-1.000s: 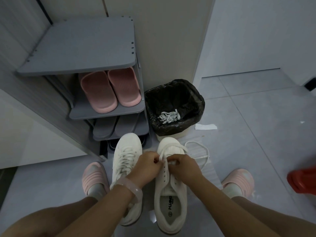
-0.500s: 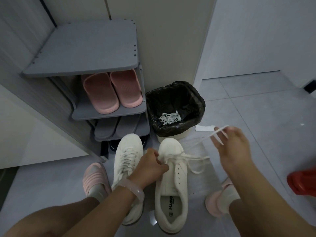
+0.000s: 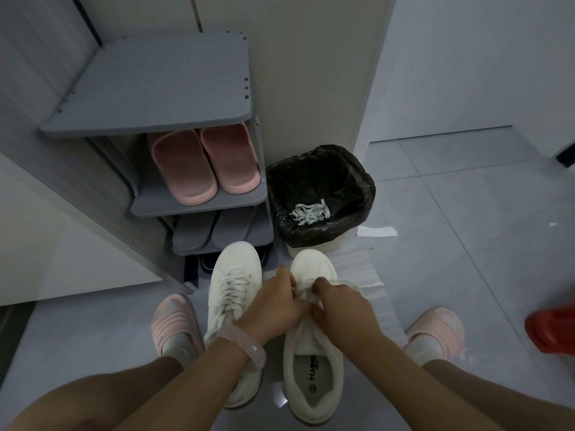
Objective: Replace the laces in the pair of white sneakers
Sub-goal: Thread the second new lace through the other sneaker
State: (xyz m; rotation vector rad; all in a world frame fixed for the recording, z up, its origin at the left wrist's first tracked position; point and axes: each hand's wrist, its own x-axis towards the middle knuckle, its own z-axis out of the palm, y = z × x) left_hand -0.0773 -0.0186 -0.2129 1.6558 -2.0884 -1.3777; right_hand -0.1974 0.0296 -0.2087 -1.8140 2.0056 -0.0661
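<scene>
Two white sneakers stand side by side on the floor between my feet. The left sneaker (image 3: 233,293) is fully laced. Over the lace area of the right sneaker (image 3: 314,377) both my hands meet. My left hand (image 3: 277,306) and my right hand (image 3: 342,303) each pinch the white lace (image 3: 306,292) at the eyelets near the toe end. The hands hide most of the lacing. Old white laces (image 3: 309,213) lie inside the black-lined bin (image 3: 361,181).
A grey shoe rack (image 3: 149,88) stands ahead on the left with pink slippers (image 3: 205,163) and grey slippers on its shelves. A white paper slip (image 3: 376,232) lies on the tiles by the bin. A red object (image 3: 552,329) sits at the right edge.
My right hand, which had pulled the lace out to the right and up, has come back to the right sneaker beside my left hand. The view shifted slightly.
</scene>
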